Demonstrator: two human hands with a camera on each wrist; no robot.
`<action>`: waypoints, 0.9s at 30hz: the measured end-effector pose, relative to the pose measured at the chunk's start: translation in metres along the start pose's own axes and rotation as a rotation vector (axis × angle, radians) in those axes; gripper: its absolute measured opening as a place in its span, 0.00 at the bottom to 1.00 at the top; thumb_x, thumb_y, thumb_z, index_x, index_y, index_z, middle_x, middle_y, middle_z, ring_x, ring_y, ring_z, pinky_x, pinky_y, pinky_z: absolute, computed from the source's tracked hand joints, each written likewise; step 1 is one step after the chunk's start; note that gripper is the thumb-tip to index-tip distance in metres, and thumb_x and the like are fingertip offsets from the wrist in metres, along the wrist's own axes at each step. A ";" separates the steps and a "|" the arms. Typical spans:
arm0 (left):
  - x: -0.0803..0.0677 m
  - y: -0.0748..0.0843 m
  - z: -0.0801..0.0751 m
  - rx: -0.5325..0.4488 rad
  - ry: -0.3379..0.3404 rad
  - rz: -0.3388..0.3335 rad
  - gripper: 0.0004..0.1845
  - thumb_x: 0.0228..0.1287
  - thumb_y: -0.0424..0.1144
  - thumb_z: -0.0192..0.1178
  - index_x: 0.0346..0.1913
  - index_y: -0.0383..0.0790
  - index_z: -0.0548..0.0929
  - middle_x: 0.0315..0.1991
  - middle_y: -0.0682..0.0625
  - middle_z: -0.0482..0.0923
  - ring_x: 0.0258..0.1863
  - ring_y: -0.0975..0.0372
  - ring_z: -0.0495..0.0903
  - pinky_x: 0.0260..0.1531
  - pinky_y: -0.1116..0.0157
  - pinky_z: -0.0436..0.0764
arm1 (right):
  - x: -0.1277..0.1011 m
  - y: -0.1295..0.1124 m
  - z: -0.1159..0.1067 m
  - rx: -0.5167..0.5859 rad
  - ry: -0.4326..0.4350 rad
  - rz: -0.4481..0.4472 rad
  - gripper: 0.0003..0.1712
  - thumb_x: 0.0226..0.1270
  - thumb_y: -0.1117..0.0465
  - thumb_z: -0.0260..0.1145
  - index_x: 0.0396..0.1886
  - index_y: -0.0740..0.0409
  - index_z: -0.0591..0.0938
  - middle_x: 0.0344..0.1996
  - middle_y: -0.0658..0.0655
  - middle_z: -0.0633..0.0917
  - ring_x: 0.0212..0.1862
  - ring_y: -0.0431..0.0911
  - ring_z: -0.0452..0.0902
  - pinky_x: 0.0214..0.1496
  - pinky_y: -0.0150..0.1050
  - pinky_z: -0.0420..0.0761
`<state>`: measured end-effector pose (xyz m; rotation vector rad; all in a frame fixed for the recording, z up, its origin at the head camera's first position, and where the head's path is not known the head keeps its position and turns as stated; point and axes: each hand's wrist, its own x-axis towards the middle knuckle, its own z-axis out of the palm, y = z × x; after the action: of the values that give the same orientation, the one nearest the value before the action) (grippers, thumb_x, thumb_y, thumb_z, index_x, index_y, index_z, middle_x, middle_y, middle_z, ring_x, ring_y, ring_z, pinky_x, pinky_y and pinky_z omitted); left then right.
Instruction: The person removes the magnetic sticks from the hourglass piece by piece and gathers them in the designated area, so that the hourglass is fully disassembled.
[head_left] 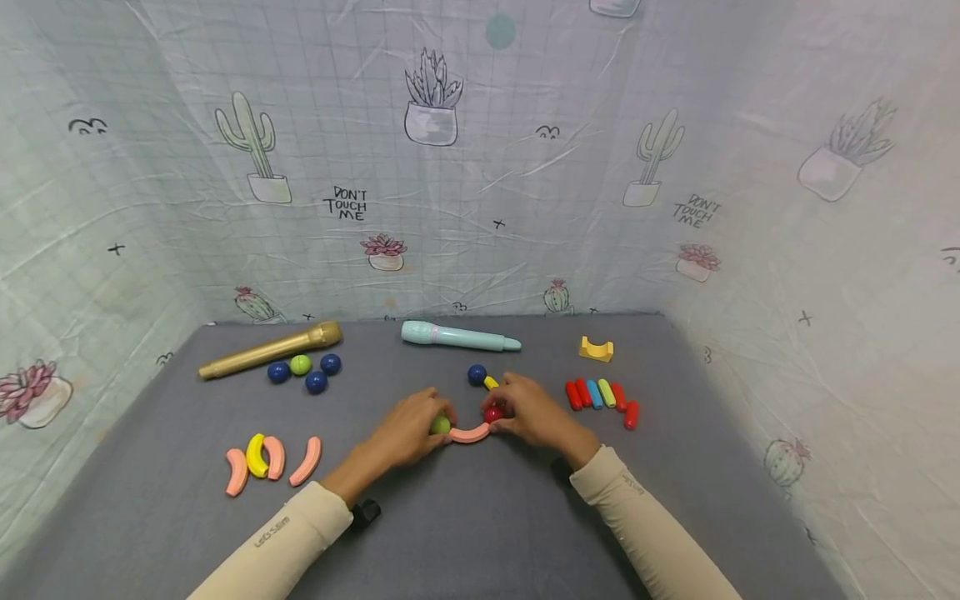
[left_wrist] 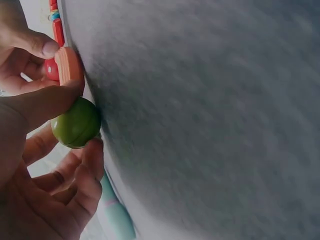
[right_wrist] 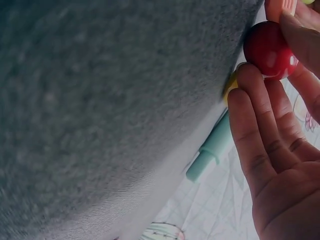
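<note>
Near the middle of the gray bench (head_left: pixel 187 500), two hands meet at a pink curved piece (head_left: pixel 470 433). It lies flat like a little smile, and everything else can be placed from it.

At its left end, the left hand (head_left: pixel 405 433) pinches a green ball (head_left: pixel 440 425) between thumb and curled fingers – the left wrist view shows the ball pressed right against the tip of the piece. At its right end, the right hand (head_left: pixel 534 414) pinches a red ball (head_left: pixel 492 414) the same way, touching that tip. Each ball probably has to be held because it would roll off by itself.

Just behind the pink curved piece lie a blue ball (head_left: pixel 477 374) and a small yellow piece (head_left: pixel 491 383). Farther back is a teal toy microphone (head_left: pixel 459 337). Off to the right lies a row of short colored sticks (head_left: pixel 600 395) – and behind them a yellow block (head_left: pixel 596 348). Far to the left lie more curved pieces (head_left: pixel 272 461), a bunch of balls (head_left: pixel 303 371) and a gold toy microphone (head_left: pixel 270 351).
</note>
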<state>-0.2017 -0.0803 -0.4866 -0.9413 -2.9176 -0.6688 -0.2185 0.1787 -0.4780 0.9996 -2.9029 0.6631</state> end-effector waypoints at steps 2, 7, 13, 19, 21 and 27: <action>0.000 -0.004 -0.001 0.003 0.017 -0.007 0.10 0.64 0.41 0.77 0.43 0.46 0.88 0.42 0.51 0.81 0.38 0.61 0.77 0.39 0.58 0.78 | 0.000 -0.001 0.000 0.001 0.004 0.000 0.17 0.62 0.54 0.82 0.49 0.51 0.92 0.36 0.52 0.79 0.36 0.39 0.70 0.39 0.33 0.70; -0.002 -0.023 -0.017 0.014 0.039 -0.033 0.11 0.63 0.39 0.78 0.46 0.44 0.89 0.43 0.49 0.83 0.42 0.57 0.81 0.44 0.54 0.81 | -0.003 -0.003 0.000 0.024 -0.002 0.000 0.18 0.61 0.55 0.84 0.49 0.52 0.91 0.37 0.51 0.80 0.38 0.40 0.74 0.41 0.34 0.75; -0.003 -0.069 -0.048 0.064 0.068 -0.115 0.14 0.63 0.35 0.77 0.51 0.40 0.90 0.48 0.43 0.86 0.50 0.47 0.85 0.51 0.46 0.82 | -0.006 -0.007 -0.001 0.034 -0.026 0.009 0.21 0.58 0.59 0.85 0.52 0.53 0.91 0.39 0.52 0.80 0.41 0.42 0.78 0.45 0.35 0.80; -0.001 -0.109 -0.073 0.117 0.068 -0.204 0.15 0.65 0.35 0.76 0.54 0.38 0.90 0.51 0.39 0.85 0.53 0.43 0.84 0.54 0.42 0.82 | -0.007 -0.011 0.000 0.047 -0.046 0.003 0.20 0.58 0.62 0.85 0.51 0.53 0.91 0.39 0.51 0.81 0.39 0.41 0.80 0.44 0.32 0.81; 0.001 -0.118 -0.077 0.137 0.058 -0.211 0.16 0.64 0.34 0.76 0.54 0.37 0.90 0.51 0.38 0.85 0.54 0.42 0.83 0.56 0.41 0.81 | -0.008 -0.012 0.000 0.059 -0.048 -0.002 0.20 0.58 0.62 0.84 0.51 0.54 0.91 0.39 0.51 0.81 0.39 0.42 0.81 0.43 0.32 0.81; 0.006 -0.136 -0.082 0.201 0.028 -0.223 0.15 0.62 0.32 0.76 0.51 0.38 0.91 0.51 0.38 0.88 0.55 0.40 0.84 0.54 0.42 0.83 | -0.008 -0.013 -0.001 0.068 -0.055 -0.008 0.21 0.59 0.64 0.84 0.52 0.54 0.91 0.39 0.51 0.81 0.39 0.41 0.80 0.43 0.32 0.81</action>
<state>-0.2927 -0.2090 -0.4648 -0.5891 -3.0196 -0.3779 -0.2043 0.1744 -0.4730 1.0525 -2.9402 0.7503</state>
